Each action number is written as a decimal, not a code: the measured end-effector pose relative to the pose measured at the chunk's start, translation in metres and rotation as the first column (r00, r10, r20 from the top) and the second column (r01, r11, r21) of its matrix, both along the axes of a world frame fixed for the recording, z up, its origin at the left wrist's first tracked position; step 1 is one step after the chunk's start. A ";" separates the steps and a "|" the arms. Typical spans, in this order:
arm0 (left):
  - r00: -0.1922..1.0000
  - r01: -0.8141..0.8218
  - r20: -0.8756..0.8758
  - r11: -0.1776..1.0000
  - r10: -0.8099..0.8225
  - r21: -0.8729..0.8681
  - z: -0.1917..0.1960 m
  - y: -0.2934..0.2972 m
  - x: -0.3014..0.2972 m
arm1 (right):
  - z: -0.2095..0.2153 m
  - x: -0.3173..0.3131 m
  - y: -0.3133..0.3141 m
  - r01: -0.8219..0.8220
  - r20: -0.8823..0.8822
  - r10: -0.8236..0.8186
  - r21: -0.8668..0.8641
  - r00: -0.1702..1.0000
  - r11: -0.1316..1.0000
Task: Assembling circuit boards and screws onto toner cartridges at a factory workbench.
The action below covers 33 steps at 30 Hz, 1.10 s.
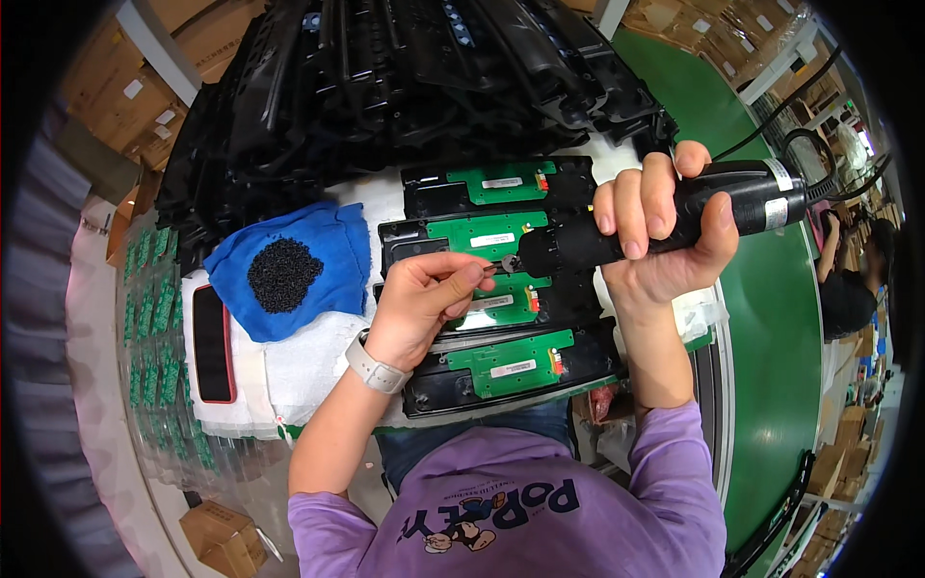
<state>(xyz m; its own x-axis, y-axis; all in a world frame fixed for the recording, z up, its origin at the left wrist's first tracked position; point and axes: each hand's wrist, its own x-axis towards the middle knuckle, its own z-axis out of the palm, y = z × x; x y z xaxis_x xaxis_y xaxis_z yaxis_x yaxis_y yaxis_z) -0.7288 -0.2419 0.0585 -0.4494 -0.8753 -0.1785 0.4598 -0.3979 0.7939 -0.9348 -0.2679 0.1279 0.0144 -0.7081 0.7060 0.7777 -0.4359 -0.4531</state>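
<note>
My right hand (665, 222) is wrapped around a black corded electric screwdriver (756, 197), held nearly level with its tip pointing left. At that tip, my left hand (429, 299) has thumb and forefinger pinched together. Whatever lies between those fingertips is too small to make out. Beneath both hands, several black plastic panels lie in a column, each carrying a green circuit board (515, 371) with a white label and a small connector. Left of them a pile of small black screws (283, 275) rests on a blue cloth (339, 246).
Black plastic housings (405, 87) are heaped along the far side. A phone in a red case (212, 345) lies at the left, on the white table cover (260, 371). Bagged green boards (149, 328) sit farther left. Another person (848, 289) is at the far right.
</note>
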 end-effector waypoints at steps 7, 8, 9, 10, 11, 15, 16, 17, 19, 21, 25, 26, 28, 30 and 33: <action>0.996 0.010 0.094 0.998 -0.004 -0.065 0.001 0.004 -0.003 | -0.001 0.002 0.002 -0.010 0.007 0.010 0.037 1.000 0.999; 0.997 -0.003 0.077 0.998 0.009 -0.068 0.002 0.004 -0.004 | -0.002 0.003 0.002 -0.009 0.008 0.009 0.037 1.000 0.999; 0.998 -0.017 0.060 0.997 0.021 -0.072 0.002 0.004 -0.004 | -0.001 0.004 0.002 -0.010 0.005 0.010 0.032 1.000 0.999; 0.998 -0.016 0.061 0.997 0.020 -0.071 0.002 0.004 -0.004 | -0.001 0.004 0.002 -0.010 0.003 0.010 0.027 1.000 1.000; 0.997 -0.015 0.073 0.997 0.021 -0.076 0.003 0.004 -0.004 | -0.001 0.004 0.002 -0.009 0.004 0.009 0.028 1.000 1.000; 0.986 0.037 0.166 0.994 -0.020 -0.101 0.004 0.004 -0.004 | -0.001 0.007 0.006 -0.001 -0.045 0.001 0.003 0.999 1.000; 0.986 0.038 0.166 0.994 -0.021 -0.100 0.004 0.003 -0.004 | -0.001 0.008 0.007 -0.005 -0.068 0.005 -0.003 0.998 1.000; 0.985 0.041 0.171 0.993 -0.021 -0.110 0.003 0.003 -0.004 | -0.001 0.008 0.007 -0.004 -0.067 0.004 -0.003 0.998 1.000; 0.984 0.043 0.176 0.992 -0.021 -0.120 0.003 0.003 -0.004 | 0.000 0.007 0.007 -0.010 -0.060 0.011 0.017 0.998 1.000; 0.984 0.089 0.167 0.984 -0.062 -0.157 0.003 0.004 -0.003 | 0.000 0.006 0.005 -0.007 -0.010 0.007 0.062 1.000 0.998; 0.943 -0.043 0.322 0.988 0.089 -0.147 0.010 0.006 -0.010 | 0.000 0.002 0.001 -0.024 0.004 0.024 0.169 1.000 0.985; 0.960 -0.117 0.245 0.989 0.135 -0.088 0.009 0.004 -0.008 | 0.001 0.000 0.000 -0.025 -0.109 0.044 0.172 0.993 0.985; 0.979 -0.187 0.084 0.982 0.187 -0.003 0.002 -0.002 -0.001 | -0.001 0.000 0.000 0.087 -0.289 -0.011 0.250 0.957 0.964; 0.974 -0.220 0.055 0.975 0.219 0.013 -0.001 -0.005 0.003 | -0.004 0.008 0.000 0.231 -0.459 -0.091 0.259 0.884 0.938; 0.966 -0.258 0.021 0.965 0.257 0.043 -0.001 -0.005 0.002 | -0.006 0.019 0.000 0.188 -0.387 -0.045 0.341 0.921 0.921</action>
<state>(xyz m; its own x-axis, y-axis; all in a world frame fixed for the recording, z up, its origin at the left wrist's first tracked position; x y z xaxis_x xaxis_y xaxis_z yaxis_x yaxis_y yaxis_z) -0.7269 -0.2469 0.0575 -0.2066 -0.9521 -0.2253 0.5394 -0.3029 0.7857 -0.9160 -0.2674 0.1220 0.1207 -0.9259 0.3579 0.4800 -0.2612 -0.8375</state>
